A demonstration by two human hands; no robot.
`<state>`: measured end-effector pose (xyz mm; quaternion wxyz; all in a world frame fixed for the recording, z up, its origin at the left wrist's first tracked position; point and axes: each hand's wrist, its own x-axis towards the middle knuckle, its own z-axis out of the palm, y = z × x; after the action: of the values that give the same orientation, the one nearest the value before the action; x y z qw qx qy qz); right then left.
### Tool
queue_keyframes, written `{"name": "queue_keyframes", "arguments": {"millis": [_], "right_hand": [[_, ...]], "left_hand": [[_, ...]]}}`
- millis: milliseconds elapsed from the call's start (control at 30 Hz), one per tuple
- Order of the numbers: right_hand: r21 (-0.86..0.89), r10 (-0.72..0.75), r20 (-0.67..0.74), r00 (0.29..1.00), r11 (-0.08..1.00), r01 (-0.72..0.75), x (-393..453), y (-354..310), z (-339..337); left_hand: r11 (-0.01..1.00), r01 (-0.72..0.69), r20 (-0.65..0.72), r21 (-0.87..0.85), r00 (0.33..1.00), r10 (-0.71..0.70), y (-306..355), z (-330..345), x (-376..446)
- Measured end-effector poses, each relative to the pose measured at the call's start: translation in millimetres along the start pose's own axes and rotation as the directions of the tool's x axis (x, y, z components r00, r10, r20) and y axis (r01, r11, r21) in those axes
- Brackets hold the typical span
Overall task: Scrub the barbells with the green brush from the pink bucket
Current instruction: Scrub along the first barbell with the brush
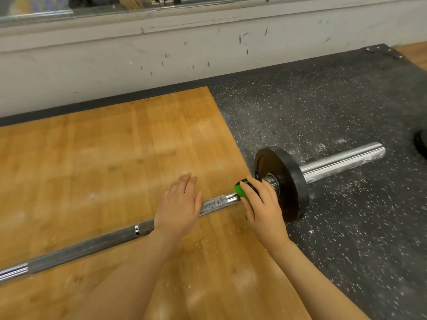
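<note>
Bar: I see the barbell (pixel 215 202) lying on the floor, running from the lower left edge up to the right. Its knurled part rests over the wood floor (pixel 92 162); its bare sleeve end lies over the black mat (pixel 323 107).
Plate: one black plate (pixel 291 181) sits on the bar, standing on the mat just past the wood's edge.
Brush: the green brush (pixel 240 192) is on the bar, just left of the plate, over the smooth stretch next to the collar. Most of it is hidden by fingers.
Right hand: my right hand (pixel 261 209) is curled round the brush, gripping it against the bar, knuckles close to the plate's face.
Left hand: my left hand (pixel 179 204) lies flat on the bar, fingers straight, pressing down on the knurling, a little left of the brush.
Chalk: white dust speckles the knurling between the hands and the floor beneath the bar.
Wall: a scuffed white wall (pixel 115 65) runs behind the bar, beyond both wood and mat.
</note>
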<state>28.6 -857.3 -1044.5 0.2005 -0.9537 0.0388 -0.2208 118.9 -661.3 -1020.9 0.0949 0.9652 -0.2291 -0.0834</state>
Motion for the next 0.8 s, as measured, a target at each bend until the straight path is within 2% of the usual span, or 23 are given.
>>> {"name": "queue_keyframes", "arguments": {"millis": [233, 400, 533, 667, 800], "right_hand": [[-0.019, -0.002, 0.063, 0.998, 1.0, 0.003, 28, -7, 0], [-0.08, 0.051, 0.213, 0.976, 0.996, -0.035, 62, -13, 4], [-0.093, 0.014, 0.122, 0.992, 0.996, -0.003, 48, -12, 5], [-0.017, 0.027, 0.014, 1.0, 0.999, -0.026, 20, -8, 6], [0.038, 0.025, 0.016, 1.0, 0.999, -0.025, 12, -3, 6]], "left_hand": [[1.0, -0.004, -0.012, 0.016, 1.0, 0.004, -2, -1, 6], [1.0, 0.007, -0.022, 0.012, 1.0, -0.006, -2, -1, 9], [1.0, 0.008, -0.019, -0.001, 1.0, -0.008, -4, -2, 12], [1.0, 0.01, -0.023, 0.003, 1.0, -0.01, -3, -2, 9], [1.0, 0.005, -0.017, -0.003, 1.0, -0.005, -3, 1, 7]]}}
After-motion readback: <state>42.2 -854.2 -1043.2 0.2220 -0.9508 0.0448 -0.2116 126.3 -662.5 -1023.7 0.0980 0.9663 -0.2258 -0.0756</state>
